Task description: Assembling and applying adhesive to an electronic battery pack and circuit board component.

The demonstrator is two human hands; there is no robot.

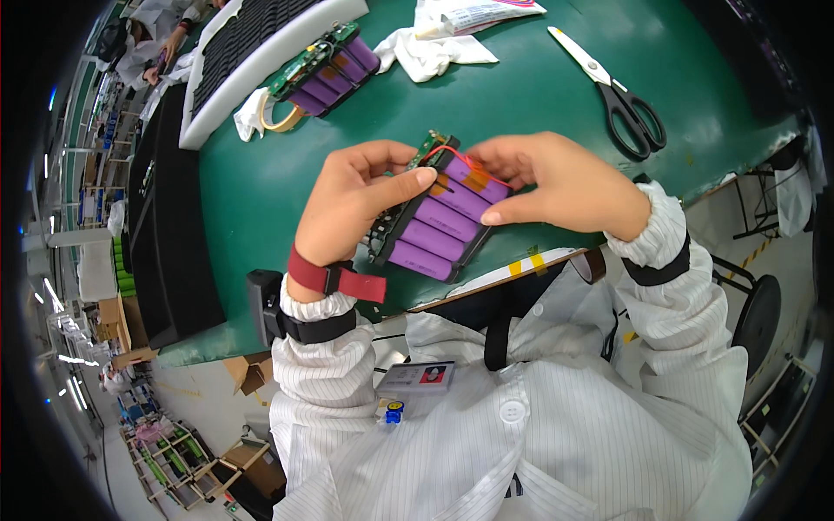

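A battery pack of several purple cylindrical cells in a black frame is held tilted over the green table. A green circuit board runs along its left side, and a red wire crosses its upper end. My left hand grips the board side, its thumb lying on the upper cells. From the other side my right hand is closed on the pack's right edge, thumb in front and fingers behind. The fingertips behind the pack are partly hidden.
A second purple battery pack stands behind, beside a tape roll and a white foam tray. Black-handled scissors lie at the right. White cloth and a white tube lie farther back on the green table.
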